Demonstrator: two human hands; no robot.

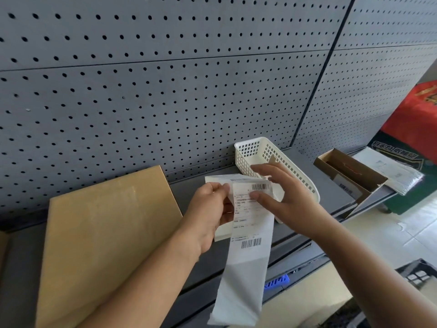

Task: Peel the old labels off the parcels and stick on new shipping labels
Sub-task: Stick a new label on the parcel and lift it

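Note:
A long white strip of shipping labels [248, 235] with barcodes hangs over the front of the grey shelf [194, 192]. My left hand [210, 214] pinches its top left edge, along with a white sheet behind it. My right hand [283, 195] pinches the strip near the upper barcode with thumb and fingers. A large flat brown cardboard parcel [106, 228] lies on the shelf to the left of my hands.
A white plastic mesh basket [264, 155] stands behind my right hand against the grey pegboard wall [165, 91]. Further right lie an open brown box [350, 171] and a white plastic mailer [392, 171]. A red and green carton [416, 129] stands on the floor.

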